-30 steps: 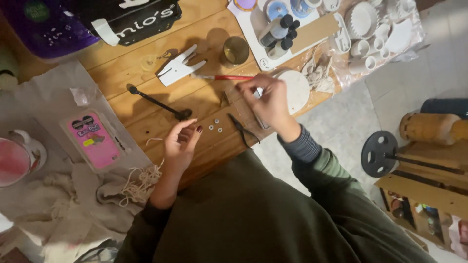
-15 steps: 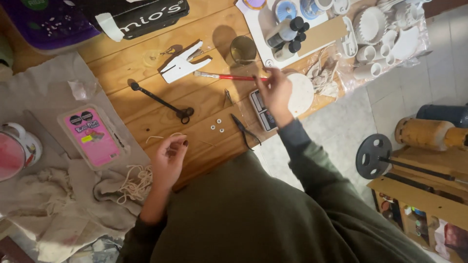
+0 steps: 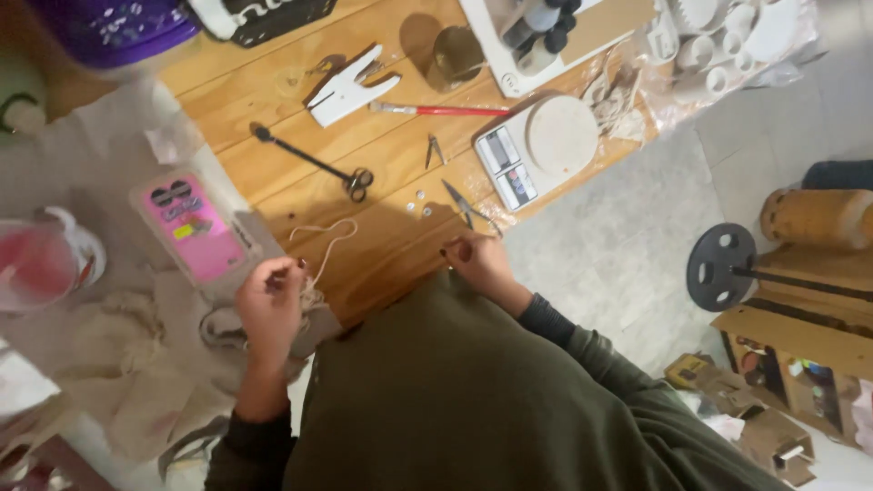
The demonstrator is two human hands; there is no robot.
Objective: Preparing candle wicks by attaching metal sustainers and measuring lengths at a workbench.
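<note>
Head view of a wooden tabletop [image 3: 382, 245] seen from above, with the person's dark green top filling the near centre.

The left hand [image 3: 271, 305] sits at the near left edge of the tabletop, fingers curled around a pale cord [image 3: 325, 244]. The cord runs from this hand up onto the wood, where it forms a loose loop. Just left of the hand lies a pink flat package [image 3: 194, 227] on a beige cloth [image 3: 118, 364]. At the far left edge a white mug with pink inside [image 3: 41, 264] is partly visible.

The right hand [image 3: 477, 259] rests at the near edge of the tabletop, fingers bent downward and close together. Whether they pinch anything cannot be told. Just beyond it lie small dark pliers [image 3: 468, 207] and a few tiny white beads [image 3: 420, 204].

Farther off lie, from left to right, long black scissors [image 3: 314, 164], a white clip-like tool [image 3: 350, 86], small metal tweezers [image 3: 434, 150] and a red-handled brush [image 3: 441, 110]. To the right, a kitchen scale [image 3: 536, 147] with a round white platform stands near the tabletop edge. A brass-coloured cup [image 3: 455, 55] stands at the far side. White moulds [image 3: 727, 45] crowd the far right corner.
</note>
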